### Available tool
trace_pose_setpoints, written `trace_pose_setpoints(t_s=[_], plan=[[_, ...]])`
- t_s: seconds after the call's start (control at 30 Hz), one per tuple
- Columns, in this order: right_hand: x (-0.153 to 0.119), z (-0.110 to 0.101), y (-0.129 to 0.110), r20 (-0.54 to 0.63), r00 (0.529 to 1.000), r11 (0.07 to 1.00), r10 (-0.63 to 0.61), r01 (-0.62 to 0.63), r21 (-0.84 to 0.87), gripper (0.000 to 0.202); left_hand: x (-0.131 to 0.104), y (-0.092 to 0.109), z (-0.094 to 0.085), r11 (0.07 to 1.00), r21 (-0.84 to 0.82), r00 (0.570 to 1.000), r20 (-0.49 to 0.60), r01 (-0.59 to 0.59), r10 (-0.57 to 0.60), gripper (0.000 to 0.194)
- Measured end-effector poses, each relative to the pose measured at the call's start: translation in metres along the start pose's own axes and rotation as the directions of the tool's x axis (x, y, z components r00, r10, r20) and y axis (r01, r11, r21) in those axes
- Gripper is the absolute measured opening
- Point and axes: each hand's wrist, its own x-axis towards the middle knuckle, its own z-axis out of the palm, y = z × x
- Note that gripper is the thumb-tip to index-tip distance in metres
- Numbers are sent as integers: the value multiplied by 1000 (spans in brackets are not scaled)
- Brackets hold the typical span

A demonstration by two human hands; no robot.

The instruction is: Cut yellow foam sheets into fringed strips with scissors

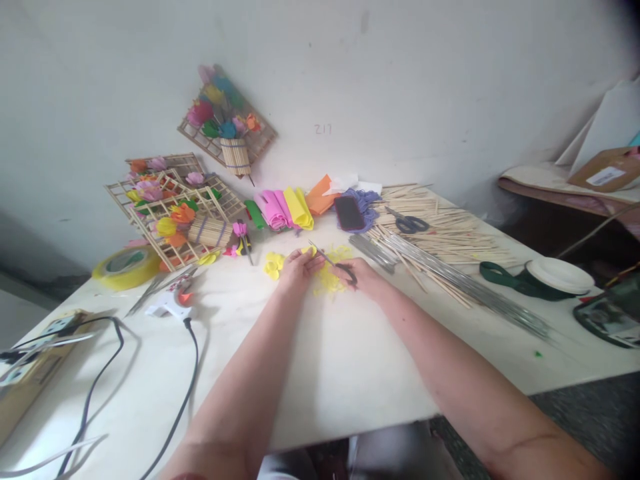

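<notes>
Between the fingers of my left hand point(299, 268) is a small piece of yellow paper point(312, 250). My right hand point(365, 279) is wrapped round the dark handles of a pair of scissors point(345, 269), whose blades point up and left toward the yellow piece. I cannot make out whether the blades touch it. Cut yellow petals point(273, 265) lie in a small pile just left of my left hand. Thin yellow scraps point(330, 285) are scattered on the white table point(350, 373) under and between both hands.
Rolled crepe paper point(299, 208), a phone point(349, 213) and second scissors point(411, 224) lie at the back. Wooden sticks point(450, 227) and metal wires point(465, 287) spread rightward. Leftward are flower-decorated stick frames point(200, 230), a tape roll point(125, 269), a corded glue gun point(173, 303) and a power strip point(45, 360).
</notes>
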Motion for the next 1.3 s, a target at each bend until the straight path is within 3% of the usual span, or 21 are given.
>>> trace_pose_setpoints(t_s=[0.63, 0.93, 1.3], plan=[[-3, 1, 0, -8, 999, 999, -32, 31, -33, 29, 1, -1, -1, 999, 40, 1000, 6, 10, -10, 16], [3, -3, 5, -6, 1000, 999, 31, -31, -16, 32, -3, 2, 2, 996, 80, 996, 66, 48, -53, 10], [1, -3, 1, 7, 1000, 1000, 6, -6, 25, 32, -3, 2, 4, 995, 72, 997, 38, 62, -65, 6]])
